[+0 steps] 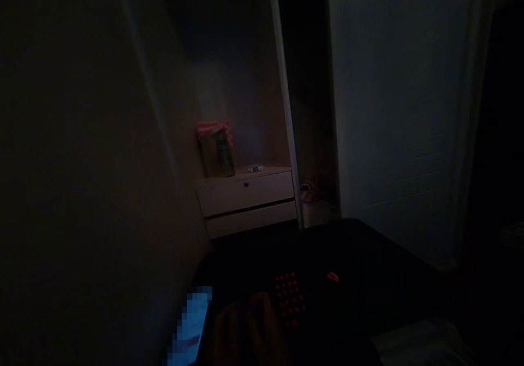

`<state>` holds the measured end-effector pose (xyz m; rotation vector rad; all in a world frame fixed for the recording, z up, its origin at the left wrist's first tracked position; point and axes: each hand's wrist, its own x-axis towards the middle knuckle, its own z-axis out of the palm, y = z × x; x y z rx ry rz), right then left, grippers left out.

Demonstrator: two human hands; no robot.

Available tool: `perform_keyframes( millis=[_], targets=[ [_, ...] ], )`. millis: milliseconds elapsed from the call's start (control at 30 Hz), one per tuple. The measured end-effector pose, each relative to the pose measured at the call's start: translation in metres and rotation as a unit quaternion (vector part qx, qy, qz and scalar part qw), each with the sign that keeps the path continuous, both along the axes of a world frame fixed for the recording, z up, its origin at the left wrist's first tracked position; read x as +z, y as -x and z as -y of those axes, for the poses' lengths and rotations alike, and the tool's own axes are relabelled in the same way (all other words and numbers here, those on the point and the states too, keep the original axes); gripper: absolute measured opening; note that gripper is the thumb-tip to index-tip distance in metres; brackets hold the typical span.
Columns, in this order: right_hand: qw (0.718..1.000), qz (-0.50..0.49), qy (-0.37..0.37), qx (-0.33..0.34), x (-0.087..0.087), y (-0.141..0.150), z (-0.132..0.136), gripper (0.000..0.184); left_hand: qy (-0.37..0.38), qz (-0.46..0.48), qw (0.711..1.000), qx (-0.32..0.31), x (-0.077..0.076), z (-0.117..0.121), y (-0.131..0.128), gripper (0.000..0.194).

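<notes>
Very little light reaches the scene, and neither of my hands can be made out with certainty. Low in the middle lies a dim orange-brown shape (pixel 249 330) with long ridges; whether it is folded cloth or fingers, I cannot tell. Left of it glows a blurred blue screen (pixel 189 328), tilted. To its right, a block of small red dots (pixel 290 299) stands out in rows on a dark surface (pixel 352 251). Farther right on that surface is a small red loop-shaped thing (pixel 333 276).
Ahead, an alcove holds a pale drawer unit (pixel 266 191), with a greenish bottle (pixel 225 155), a red-and-white cloth (pixel 213 128) and a small bright item (pixel 255 168) on top. A large pale panel (pixel 401 109) stands at right. Some light-coloured material (pixel 426 344) lies at lower right.
</notes>
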<state>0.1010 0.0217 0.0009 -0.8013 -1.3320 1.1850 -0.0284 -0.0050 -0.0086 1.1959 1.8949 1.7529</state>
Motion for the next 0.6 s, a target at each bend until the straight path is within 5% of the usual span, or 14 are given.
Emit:
perform_keyframes(
  millis=[167, 367, 600],
  targets=[
    [1.0, 0.026, 0.003, -0.009, -0.002, 0.003, -0.003, 0.036, 0.01, -0.003, 1.0, -0.012, 0.007, -0.001, -0.004, 0.082],
    [0.998, 0.035, -0.044, 0.002, 0.018, -0.002, 0.005, 0.022, 0.031, 0.01, 0.999, -0.029, 0.0, -0.002, 0.003, 0.083],
    [0.999, 0.028, -0.041, -0.003, 0.015, 0.0, 0.003, 0.019, 0.033, 0.008, 0.997, -0.069, 0.003, -0.001, 0.002, 0.079]
  ],
)
